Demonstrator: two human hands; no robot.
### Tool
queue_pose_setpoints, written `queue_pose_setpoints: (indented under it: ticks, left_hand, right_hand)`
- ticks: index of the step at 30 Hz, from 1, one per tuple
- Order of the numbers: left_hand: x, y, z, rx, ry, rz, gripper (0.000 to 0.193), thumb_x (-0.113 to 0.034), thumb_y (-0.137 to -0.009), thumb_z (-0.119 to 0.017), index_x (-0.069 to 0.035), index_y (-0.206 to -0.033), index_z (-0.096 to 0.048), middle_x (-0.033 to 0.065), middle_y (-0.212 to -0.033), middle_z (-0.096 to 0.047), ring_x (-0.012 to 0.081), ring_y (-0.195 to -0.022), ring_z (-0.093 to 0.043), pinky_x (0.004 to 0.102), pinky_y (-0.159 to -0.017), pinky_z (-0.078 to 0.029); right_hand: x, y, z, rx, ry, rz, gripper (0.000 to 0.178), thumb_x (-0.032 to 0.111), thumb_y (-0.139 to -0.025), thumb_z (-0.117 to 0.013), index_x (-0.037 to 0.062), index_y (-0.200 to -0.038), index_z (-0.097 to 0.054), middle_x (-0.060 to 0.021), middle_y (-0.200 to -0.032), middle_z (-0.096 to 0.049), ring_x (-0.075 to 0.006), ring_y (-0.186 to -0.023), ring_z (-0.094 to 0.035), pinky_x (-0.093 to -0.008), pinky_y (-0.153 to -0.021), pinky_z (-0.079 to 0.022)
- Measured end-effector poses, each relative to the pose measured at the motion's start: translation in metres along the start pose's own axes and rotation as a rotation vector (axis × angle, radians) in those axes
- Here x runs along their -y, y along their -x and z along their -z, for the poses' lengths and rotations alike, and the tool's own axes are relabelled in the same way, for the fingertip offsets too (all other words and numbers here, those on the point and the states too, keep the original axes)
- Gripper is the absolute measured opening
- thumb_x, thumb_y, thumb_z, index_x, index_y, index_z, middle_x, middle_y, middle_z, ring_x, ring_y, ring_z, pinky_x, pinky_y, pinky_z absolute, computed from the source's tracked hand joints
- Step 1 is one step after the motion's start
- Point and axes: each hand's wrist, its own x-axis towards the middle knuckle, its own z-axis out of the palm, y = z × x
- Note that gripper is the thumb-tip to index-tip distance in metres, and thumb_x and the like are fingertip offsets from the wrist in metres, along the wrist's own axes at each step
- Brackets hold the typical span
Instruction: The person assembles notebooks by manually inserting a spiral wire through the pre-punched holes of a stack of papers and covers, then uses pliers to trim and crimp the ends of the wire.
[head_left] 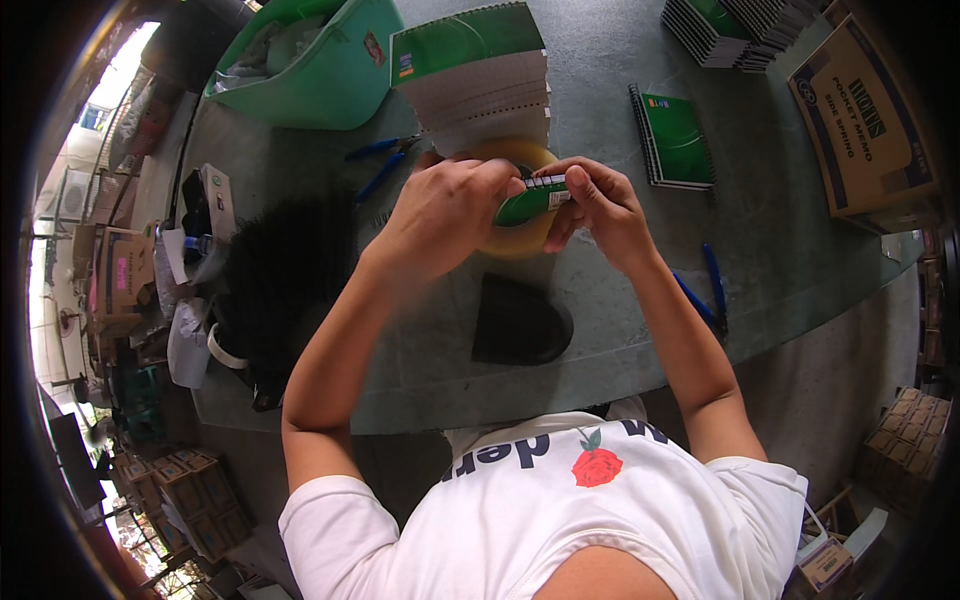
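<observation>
Both my hands are at a small green spiral notebook [528,204], tilted with its bound edge facing up. My right hand [603,208] grips its right end, thumb on top near the spiral. On the other end, my left hand [440,212] is closed with bent fingers at the binding; its fingertips are partly hidden. Beneath the hands lies a wide roll of yellowish tape [515,246]. Just beyond stands a fanned stack of green-covered notebooks [470,75]. Blue-handled pliers [378,170] rest left of the stack.
A black rounded object [520,322] lies near the table's front edge. At right are another green notebook [676,138], a second blue-handled tool [708,290], a cardboard box [868,120] and stacked notebooks [742,32]. A green bin [345,75] and a dark bristly heap [290,280] occupy the left.
</observation>
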Motion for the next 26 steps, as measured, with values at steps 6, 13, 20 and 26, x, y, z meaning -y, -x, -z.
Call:
queue_pose_setpoints:
  ticks: [6, 13, 20, 26]
  left_hand:
    - [0.000, -0.005, -0.004, -0.060, 0.034, -0.055, 0.014, -0.014, -0.084, -0.058, -0.003, -0.091, -0.060, 0.0129, -0.081, -0.062, 0.0323, -0.078, -0.060, 0.0384, -0.070, -0.046]
    - [-0.012, -0.008, -0.001, -0.153, -0.136, -0.070, 0.015, -0.016, -0.081, -0.062, -0.005, -0.091, -0.061, 0.0104, -0.089, -0.061, 0.0272, -0.093, -0.056, 0.0349, -0.076, -0.044]
    - [0.007, -0.003, -0.003, -0.106, -0.190, -0.085, 0.033, -0.023, -0.073, -0.070, -0.006, -0.099, -0.059, 0.0083, -0.093, -0.058, 0.0281, -0.091, -0.055, 0.0377, -0.080, -0.043]
    - [-0.003, -0.006, -0.001, -0.139, -0.102, -0.058, 0.033, -0.023, -0.078, -0.068, -0.006, -0.104, -0.058, 0.0090, -0.097, -0.058, 0.0283, -0.095, -0.054, 0.0384, -0.083, -0.041]
  right_hand:
    - [0.003, -0.002, -0.002, 0.014, 0.061, -0.002, 0.040, 0.036, -0.095, -0.045, -0.0017, -0.105, -0.056, -0.0084, -0.075, -0.063, -0.0165, -0.055, -0.065, -0.0245, -0.048, -0.053]
    - [0.000, -0.002, -0.007, -0.068, 0.225, 0.003, 0.024, 0.015, -0.091, -0.056, -0.0006, -0.108, -0.054, -0.0062, -0.073, -0.063, -0.0122, -0.054, -0.064, -0.0213, -0.046, -0.052]
    - [0.005, -0.003, -0.016, -0.129, 0.193, 0.056, 0.018, 0.010, -0.087, -0.061, -0.0002, -0.102, -0.058, -0.0053, -0.072, -0.063, -0.0109, -0.051, -0.062, -0.0210, -0.042, -0.050]
    - [-0.001, -0.006, -0.010, -0.122, 0.226, 0.000, 0.039, 0.011, -0.086, -0.062, 0.0060, -0.122, -0.046, -0.0088, -0.084, -0.067, -0.0110, -0.051, -0.062, -0.0200, -0.042, -0.049]
